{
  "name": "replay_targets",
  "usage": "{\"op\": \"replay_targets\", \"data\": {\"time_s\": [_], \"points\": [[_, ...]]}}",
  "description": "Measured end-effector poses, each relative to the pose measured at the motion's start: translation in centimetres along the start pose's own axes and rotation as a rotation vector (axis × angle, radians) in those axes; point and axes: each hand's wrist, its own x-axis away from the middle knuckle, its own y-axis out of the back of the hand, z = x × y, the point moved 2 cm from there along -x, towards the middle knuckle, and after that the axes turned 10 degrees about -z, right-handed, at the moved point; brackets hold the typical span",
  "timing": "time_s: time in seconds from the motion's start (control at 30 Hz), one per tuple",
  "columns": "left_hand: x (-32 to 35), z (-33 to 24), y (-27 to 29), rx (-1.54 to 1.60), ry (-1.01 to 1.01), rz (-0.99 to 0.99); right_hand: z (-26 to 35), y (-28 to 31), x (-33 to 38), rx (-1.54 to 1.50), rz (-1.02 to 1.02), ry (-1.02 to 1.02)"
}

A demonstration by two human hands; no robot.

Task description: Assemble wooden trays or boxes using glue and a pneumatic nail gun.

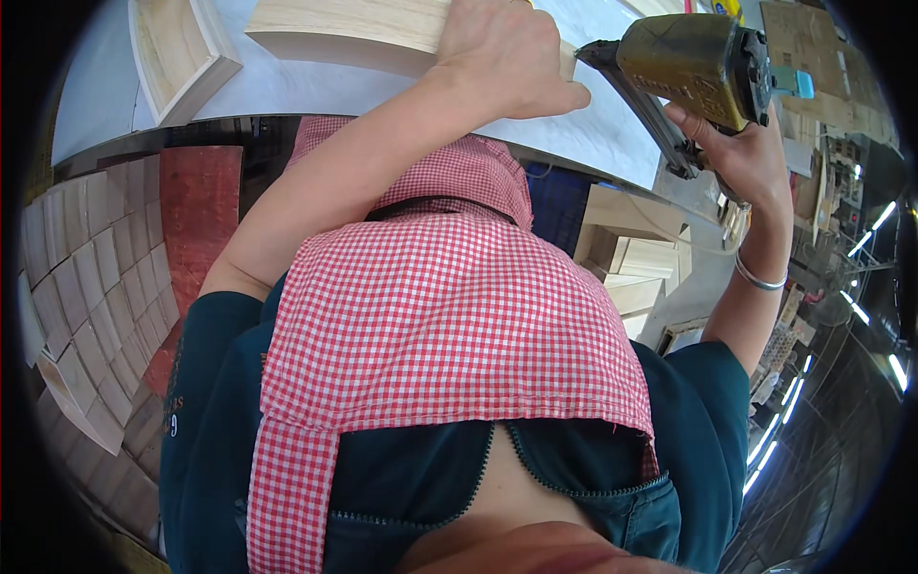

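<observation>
My right hand (pixel 741 158) is wrapped around the handle of a pneumatic nail gun (pixel 677 62), brass-coloured and black. The gun's narrow nose points left and meets, or nearly meets, the right end of a pale wooden piece (pixel 349 27). Over that end lies my left hand (pixel 507 62), gripping the wood with its fingers bent toward the far side, where the tips are hidden. The wooden piece rests on a white marbled worktable (pixel 330 86) and runs past the upper edge of the view.
Another pale wooden frame or tray (pixel 182 57) stands at the table's left. Wooden blocks (pixel 105 258) are stacked at the lower left beside a red panel (pixel 199 215). Below the table's right side are wooden boxes (pixel 636 253) and a pale hose (pixel 703 247).
</observation>
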Motion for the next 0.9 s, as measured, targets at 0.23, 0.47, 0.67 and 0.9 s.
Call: {"op": "replay_targets", "data": {"time_s": [0.23, 0.47, 0.67, 0.9], "points": [[0.1, -0.2, -0.1, 0.003, 0.006, -0.025, -0.2, 0.1, -0.2, 0.022, 0.013, 0.018], [0.4, 0.0, -0.4, 0.006, 0.046, -0.057, 0.9, 0.1, -0.6, 0.101, 0.030, -0.074], [0.3, 0.6, -2.0, -0.042, -0.075, -0.186, -1.7, 0.2, 0.7, 0.025, -0.119, -0.074], [1.5, 3.4, -0.4, -0.118, -0.320, -0.062, -12.3, -0.4, 5.4, 0.181, -0.244, -0.339]]}}
